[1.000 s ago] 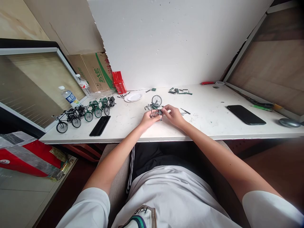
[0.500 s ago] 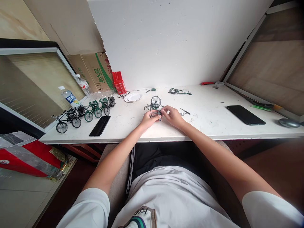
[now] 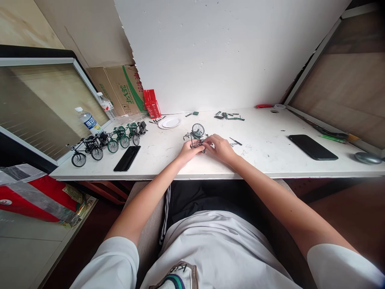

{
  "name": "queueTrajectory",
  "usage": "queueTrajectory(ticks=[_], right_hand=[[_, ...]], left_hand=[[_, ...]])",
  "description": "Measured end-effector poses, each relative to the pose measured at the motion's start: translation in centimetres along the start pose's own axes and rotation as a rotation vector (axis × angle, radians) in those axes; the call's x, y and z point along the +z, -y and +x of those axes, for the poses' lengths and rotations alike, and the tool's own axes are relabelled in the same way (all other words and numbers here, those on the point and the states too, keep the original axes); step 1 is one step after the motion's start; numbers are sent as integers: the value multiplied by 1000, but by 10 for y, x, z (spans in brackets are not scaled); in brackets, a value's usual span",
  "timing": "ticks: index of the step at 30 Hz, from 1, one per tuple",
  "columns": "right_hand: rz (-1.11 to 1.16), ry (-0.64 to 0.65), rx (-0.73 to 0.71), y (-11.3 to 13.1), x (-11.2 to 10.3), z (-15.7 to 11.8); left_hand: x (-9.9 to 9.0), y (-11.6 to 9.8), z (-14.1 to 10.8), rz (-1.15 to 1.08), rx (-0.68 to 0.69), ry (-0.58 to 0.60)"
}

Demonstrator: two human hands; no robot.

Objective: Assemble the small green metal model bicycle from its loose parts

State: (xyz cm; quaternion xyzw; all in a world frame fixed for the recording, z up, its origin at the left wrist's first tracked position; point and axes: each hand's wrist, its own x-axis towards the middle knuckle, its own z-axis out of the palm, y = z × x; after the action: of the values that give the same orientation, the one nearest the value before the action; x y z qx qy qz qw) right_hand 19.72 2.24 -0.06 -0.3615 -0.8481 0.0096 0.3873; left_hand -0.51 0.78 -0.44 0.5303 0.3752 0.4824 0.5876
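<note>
A small model bicycle (image 3: 198, 129) is held low over the white table, one spoked wheel pointing away from me. My left hand (image 3: 189, 151) is closed around its near part, thumb and fingers pinching the frame. My right hand (image 3: 221, 148) has its fingertips pressed together against the same near end of the bicycle, from the right. Fingers cover most of the frame there, and whether a tiny part sits between the right fingertips cannot be made out. Just right of that hand lie a thin dark screwdriver-like tool (image 3: 236, 141) and some tiny metal bits.
Several finished-looking model bicycles (image 3: 97, 153) stand in a row at the left, beside a phone (image 3: 127, 158). Loose green parts (image 3: 228, 116), white plates (image 3: 169, 122) and a red box (image 3: 151, 103) lie farther back. Another phone (image 3: 313, 147) rests at right on the table (image 3: 264, 160).
My right fingers have shifted slightly over the near part of the bicycle. The left hand keeps its hold, and the whole view has moved a little.
</note>
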Motion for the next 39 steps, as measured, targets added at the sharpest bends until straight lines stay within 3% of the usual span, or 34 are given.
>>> queueTrajectory(ticks=[10,18,30,39], right_hand=[[35,30,46,-1,1,-1],[321,60,174,-2,1,1],[513,71,280,2,0,2],[510,90,281,1,0,2]], left_hand=[[0,1,0,31,19,29],[2,-1,-1,26,11,26],[3,-1,-2,70,30,27],[1,3,-1,85,30,27]])
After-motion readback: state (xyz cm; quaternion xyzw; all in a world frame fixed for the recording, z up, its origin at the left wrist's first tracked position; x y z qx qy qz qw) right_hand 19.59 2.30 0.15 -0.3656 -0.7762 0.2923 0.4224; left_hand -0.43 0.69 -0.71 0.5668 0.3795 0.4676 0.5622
